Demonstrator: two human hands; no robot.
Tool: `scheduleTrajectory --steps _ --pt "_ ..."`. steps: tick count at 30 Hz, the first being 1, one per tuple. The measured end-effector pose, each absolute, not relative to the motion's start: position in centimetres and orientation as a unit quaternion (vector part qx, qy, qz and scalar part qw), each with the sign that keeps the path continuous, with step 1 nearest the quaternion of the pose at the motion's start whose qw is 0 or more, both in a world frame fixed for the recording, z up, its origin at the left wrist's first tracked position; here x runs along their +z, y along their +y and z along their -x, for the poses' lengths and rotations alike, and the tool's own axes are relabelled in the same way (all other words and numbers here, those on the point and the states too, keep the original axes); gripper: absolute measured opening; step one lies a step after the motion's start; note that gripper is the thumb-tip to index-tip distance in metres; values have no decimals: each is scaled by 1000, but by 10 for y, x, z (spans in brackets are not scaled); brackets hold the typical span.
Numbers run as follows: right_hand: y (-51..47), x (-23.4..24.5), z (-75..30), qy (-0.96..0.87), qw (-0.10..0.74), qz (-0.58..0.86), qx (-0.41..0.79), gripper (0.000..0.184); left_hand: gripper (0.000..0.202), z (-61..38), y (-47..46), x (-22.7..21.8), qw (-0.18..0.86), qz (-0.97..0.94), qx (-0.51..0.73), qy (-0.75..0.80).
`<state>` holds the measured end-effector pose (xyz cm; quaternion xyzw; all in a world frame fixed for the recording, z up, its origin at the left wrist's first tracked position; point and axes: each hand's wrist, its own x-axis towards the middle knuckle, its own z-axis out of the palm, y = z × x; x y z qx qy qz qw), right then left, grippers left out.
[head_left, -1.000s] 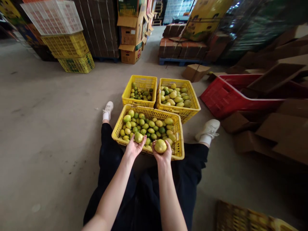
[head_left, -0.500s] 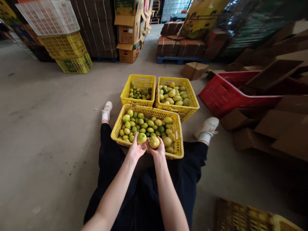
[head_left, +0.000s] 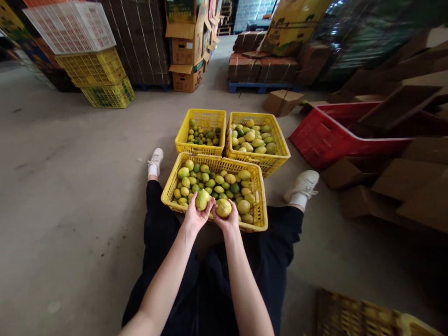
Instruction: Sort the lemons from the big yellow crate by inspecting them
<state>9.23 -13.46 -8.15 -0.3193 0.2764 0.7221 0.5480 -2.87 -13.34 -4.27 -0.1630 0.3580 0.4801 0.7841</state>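
Observation:
My left hand is closed around a yellow-green lemon, with its pointed end turned up. Beside it, my right hand grips a yellower lemon. Both hands are close together over the near rim of a yellow plastic crate standing between my legs. Inside that crate lie many loose lemons, from green to yellow. Behind it stand two more yellow crates, the left one holding small greenish lemons and the right one larger, paler lemons.
A red crate with cardboard boxes around it is on the right. Stacked crates stand at the far left. Cartons on a blue pallet are at the back. Another yellowish crate is at lower right.
The lemon in my left hand has turned, its tip now pointing up, and that hand has shifted slightly left. My right hand still holds its lemon, also turned a little. The crates have stayed put.

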Motion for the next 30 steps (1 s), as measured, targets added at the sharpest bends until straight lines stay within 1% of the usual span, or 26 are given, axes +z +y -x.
scheduleTrajectory --steps 5,9,14,19,26,30 --pt "-135 -73 -95 267 554 317 722 28 41 29 -134 -45 826 133 451 311" --pt "-134 -71 -96 265 549 313 728 32 38 28 -132 -47 824 140 460 300" --pt "-132 -69 -97 246 550 326 728 29 33 27 -130 -47 819 137 476 291" --pt "-129 -67 -97 236 550 330 730 24 29 26 -129 -45 812 123 479 309" --pt "-129 -60 -95 227 560 333 724 23 26 24 -128 -39 792 79 489 356" --pt "-133 -55 -95 210 563 327 729 20 22 25 -130 -36 768 98 502 386"
